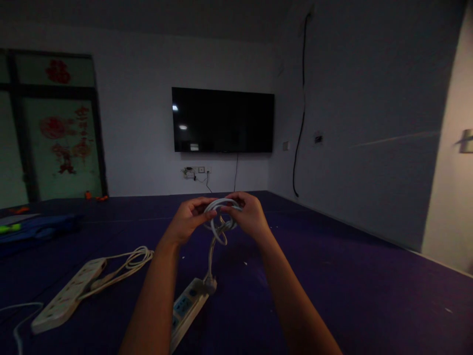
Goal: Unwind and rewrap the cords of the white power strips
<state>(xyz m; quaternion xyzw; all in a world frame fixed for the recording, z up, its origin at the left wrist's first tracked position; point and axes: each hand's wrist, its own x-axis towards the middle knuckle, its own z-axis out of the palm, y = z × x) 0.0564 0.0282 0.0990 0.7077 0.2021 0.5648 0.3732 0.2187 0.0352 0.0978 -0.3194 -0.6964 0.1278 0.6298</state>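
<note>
Both hands hold a white power cord (219, 235) gathered into small loops above the purple floor. My left hand (189, 217) pinches the left side of the coil between thumb and fingers. On the opposite side, my right hand (248, 212) grips the loops in the same way. From the coil the cord hangs down to a power strip (194, 305) with blue sockets, partly hidden behind my left forearm. A grey-white plug or cord end (210, 285) sits at the strip's far end; I cannot tell which.
A second white power strip (70, 296) with its looped cord (135, 259) lies on the left. Beyond it are blue cloth items (44, 228) on the purple floor (332, 286). A television (223, 121) hangs on the far wall, and a black cable (303, 103) runs down the right wall.
</note>
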